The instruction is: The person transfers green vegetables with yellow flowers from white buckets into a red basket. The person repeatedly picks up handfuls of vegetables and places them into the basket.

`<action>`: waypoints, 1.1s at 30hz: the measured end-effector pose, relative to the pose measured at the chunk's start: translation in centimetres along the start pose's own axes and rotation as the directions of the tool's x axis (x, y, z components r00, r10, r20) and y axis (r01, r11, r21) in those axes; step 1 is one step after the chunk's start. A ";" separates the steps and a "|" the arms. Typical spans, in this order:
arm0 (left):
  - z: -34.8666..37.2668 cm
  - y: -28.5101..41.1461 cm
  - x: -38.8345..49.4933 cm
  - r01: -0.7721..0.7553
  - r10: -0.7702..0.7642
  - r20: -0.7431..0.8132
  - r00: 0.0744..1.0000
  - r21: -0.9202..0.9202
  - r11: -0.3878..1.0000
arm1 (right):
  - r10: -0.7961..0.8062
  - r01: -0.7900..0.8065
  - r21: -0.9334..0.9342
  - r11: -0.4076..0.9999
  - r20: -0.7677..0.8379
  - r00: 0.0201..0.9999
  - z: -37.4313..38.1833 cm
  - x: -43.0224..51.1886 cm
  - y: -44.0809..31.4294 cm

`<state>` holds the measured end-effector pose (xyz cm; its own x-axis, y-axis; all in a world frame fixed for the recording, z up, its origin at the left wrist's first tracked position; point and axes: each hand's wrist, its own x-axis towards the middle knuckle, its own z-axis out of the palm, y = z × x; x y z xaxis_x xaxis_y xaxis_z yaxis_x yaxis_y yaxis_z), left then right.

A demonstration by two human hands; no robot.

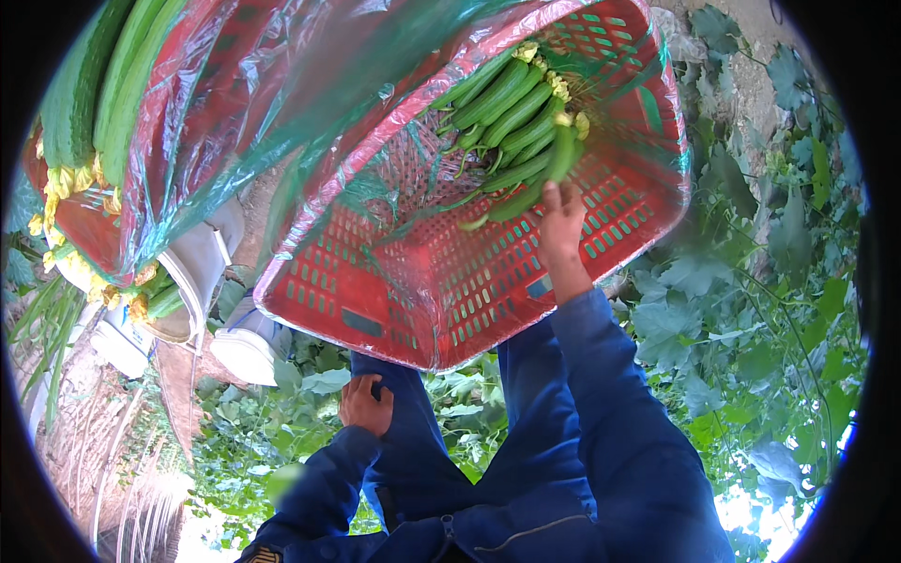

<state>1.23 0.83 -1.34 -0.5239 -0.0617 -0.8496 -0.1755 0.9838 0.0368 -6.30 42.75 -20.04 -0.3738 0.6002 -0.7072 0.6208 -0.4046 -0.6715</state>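
My right hand (563,218) reaches inside a red plastic crate (331,288). Its fingertips grip a long green gourd (561,156), possibly a luffa, with a yellow blossom at its far end. Beside it, a row of similar green gourds (517,105) lies in the crate, blossom ends pointing towards the upper right. Clear plastic film (408,165) lines the crate and wraps over its rim. On my trousered leg, below the crate's near edge, rests my left hand (366,406), empty, with thumb and fingers apart and bent.
At upper left, a second film-lined red crate (88,229) holds larger green gourds (88,91) with yellow blossoms. White buckets (204,260) stand below it, one with gourds inside. Leafy vines (732,302) crowd the right side and the ground around my legs.
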 end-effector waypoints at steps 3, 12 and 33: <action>0.3 -0.2 0.0 -0.010 0.010 -0.009 1.000 0.001 1.000 | 0.010 -0.005 0.030 1.000 -0.144 0.989 -0.8 7.1 4.0; 0.4 -0.3 -0.3 -0.044 0.044 -0.033 0.998 -0.003 0.999 | -0.026 -0.042 -0.195 0.980 -0.335 0.942 0.4 18.7 14.3; -0.4 -0.9 -1.0 0.034 -0.037 -0.039 0.999 -0.095 0.995 | -0.108 0.062 -0.385 0.921 -0.101 0.989 -1.5 12.8 8.9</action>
<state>1.57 -0.10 -0.26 -0.5493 -0.1050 -0.8290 -0.2711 0.9608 0.0579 -4.51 47.83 -34.75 -0.3677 0.7068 -0.6043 0.8138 -0.0699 -0.5770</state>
